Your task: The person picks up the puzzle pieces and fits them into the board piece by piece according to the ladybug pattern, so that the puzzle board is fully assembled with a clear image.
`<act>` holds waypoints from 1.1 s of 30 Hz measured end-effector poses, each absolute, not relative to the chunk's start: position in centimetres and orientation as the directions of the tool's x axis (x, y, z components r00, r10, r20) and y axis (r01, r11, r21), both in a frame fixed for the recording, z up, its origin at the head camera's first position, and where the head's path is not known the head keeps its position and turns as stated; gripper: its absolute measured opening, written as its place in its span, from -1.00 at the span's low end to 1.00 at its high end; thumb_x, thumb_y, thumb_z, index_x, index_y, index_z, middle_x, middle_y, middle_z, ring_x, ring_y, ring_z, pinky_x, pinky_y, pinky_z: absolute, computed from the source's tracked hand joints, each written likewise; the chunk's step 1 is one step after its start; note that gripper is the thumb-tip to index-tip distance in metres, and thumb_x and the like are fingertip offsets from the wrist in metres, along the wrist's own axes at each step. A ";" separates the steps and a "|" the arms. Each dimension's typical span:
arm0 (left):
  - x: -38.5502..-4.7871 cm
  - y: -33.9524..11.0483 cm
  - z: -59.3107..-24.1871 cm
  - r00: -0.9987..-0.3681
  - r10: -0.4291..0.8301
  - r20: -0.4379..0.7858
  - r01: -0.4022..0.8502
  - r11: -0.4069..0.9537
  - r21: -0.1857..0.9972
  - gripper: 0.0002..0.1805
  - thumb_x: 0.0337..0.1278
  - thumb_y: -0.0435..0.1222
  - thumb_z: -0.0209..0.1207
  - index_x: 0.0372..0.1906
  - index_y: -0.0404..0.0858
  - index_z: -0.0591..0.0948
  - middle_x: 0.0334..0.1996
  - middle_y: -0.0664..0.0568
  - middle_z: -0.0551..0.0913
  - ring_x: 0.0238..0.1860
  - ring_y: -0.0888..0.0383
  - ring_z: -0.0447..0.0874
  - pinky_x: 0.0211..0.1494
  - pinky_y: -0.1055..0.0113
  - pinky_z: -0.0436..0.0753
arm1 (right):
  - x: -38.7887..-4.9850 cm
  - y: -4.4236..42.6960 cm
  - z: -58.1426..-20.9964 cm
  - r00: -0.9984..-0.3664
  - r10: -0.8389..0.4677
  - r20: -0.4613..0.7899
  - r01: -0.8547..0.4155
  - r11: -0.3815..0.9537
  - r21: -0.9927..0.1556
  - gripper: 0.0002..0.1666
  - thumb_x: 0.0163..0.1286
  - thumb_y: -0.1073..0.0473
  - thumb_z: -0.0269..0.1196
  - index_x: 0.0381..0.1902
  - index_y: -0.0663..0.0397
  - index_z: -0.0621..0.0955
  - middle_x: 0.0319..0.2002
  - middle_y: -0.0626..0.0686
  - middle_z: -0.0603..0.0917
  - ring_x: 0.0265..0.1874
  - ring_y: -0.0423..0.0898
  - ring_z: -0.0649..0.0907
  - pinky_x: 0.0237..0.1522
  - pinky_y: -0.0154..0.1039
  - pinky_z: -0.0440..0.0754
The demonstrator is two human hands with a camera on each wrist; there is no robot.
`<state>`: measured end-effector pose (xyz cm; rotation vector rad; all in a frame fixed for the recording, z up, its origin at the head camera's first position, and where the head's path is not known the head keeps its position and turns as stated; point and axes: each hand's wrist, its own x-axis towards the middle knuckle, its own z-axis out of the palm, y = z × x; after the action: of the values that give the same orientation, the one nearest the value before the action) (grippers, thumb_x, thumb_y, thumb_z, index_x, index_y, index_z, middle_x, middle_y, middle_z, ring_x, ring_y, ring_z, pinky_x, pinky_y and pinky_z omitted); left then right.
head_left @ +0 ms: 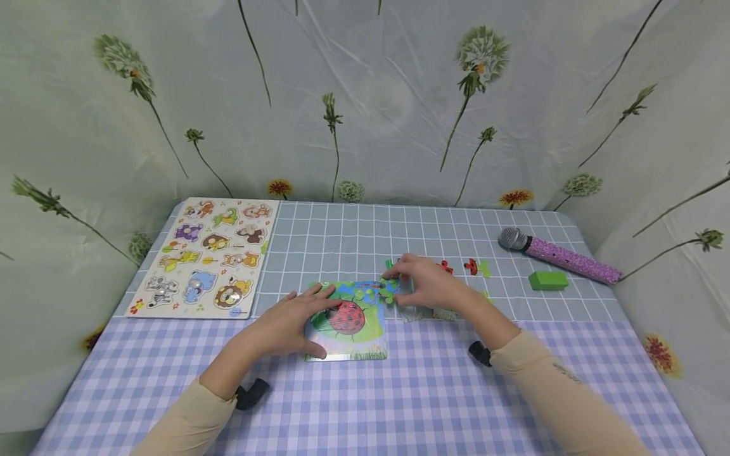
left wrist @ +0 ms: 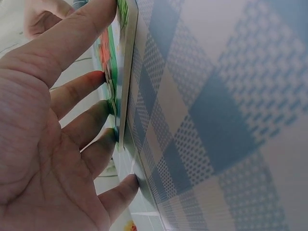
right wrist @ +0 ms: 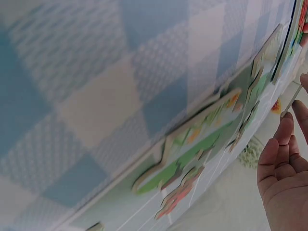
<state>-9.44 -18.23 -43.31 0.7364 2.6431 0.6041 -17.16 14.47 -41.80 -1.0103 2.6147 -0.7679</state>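
A square ladybug puzzle board [head_left: 356, 347] lies on the table before me. My left hand [head_left: 291, 326] rests on its left side, fingers spread, and the left wrist view shows several fingertips touching its surface and edge. At the board's upper right corner my right hand [head_left: 430, 285] pinches a green puzzle piece [head_left: 389, 293]. Edge-on in the right wrist view, that piece looks like a thin plate [right wrist: 291, 99] between thumb and fingers. Loose pieces lie under and beyond the right hand, among them a grassy piece [head_left: 418, 314] and a red-and-black piece [head_left: 471, 266].
An animal peg puzzle board [head_left: 256, 253] lies at the left. Toward the right are a green block [head_left: 548, 280] and a purple glittery microphone [head_left: 570, 258]. A grey grid cloth [head_left: 331, 231] covers the back, a blue checked cloth [head_left: 365, 405] the front. A flowered curtain [head_left: 393, 126] hangs behind.
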 end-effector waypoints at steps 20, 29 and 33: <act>-9.4 -18.3 -43.3 -0.814 0.549 -0.190 0.409 0.774 0.484 0.11 -0.15 0.06 0.69 0.61 0.02 0.45 0.71 -0.04 0.25 0.72 -0.25 0.16 0.59 -0.52 0.22 | -17.2 11.5 -42.2 -0.653 -0.753 -0.079 -0.614 0.587 -0.527 -0.51 0.29 0.14 0.48 0.20 0.02 0.76 0.02 -0.02 0.71 -0.13 -0.17 0.61 -0.04 -0.28 0.65; -9.5 -18.3 -43.4 -0.814 0.549 -0.188 0.416 0.778 0.471 0.12 -0.17 0.10 0.68 0.61 0.05 0.45 0.71 -0.02 0.25 0.72 -0.22 0.15 0.60 -0.50 0.24 | -17.3 10.9 -42.1 -0.640 -0.763 -0.091 -0.623 0.586 -0.518 -0.51 0.31 0.14 0.48 0.20 0.05 0.76 0.01 0.00 0.69 -0.13 -0.13 0.64 -0.05 -0.28 0.66; -9.6 -18.3 -43.5 -0.814 0.549 -0.187 0.417 0.778 0.469 0.12 -0.17 0.11 0.68 0.61 0.06 0.45 0.71 -0.01 0.25 0.72 -0.22 0.16 0.60 -0.50 0.24 | -17.3 10.6 -42.1 -0.638 -0.765 -0.094 -0.628 0.586 -0.512 -0.51 0.31 0.14 0.48 0.20 0.06 0.76 0.02 0.02 0.69 -0.12 -0.15 0.64 -0.02 -0.29 0.68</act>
<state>-9.56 -18.32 -43.46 0.7436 2.6577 0.5946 -17.32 10.64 -42.08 -1.1376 2.5144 -0.6370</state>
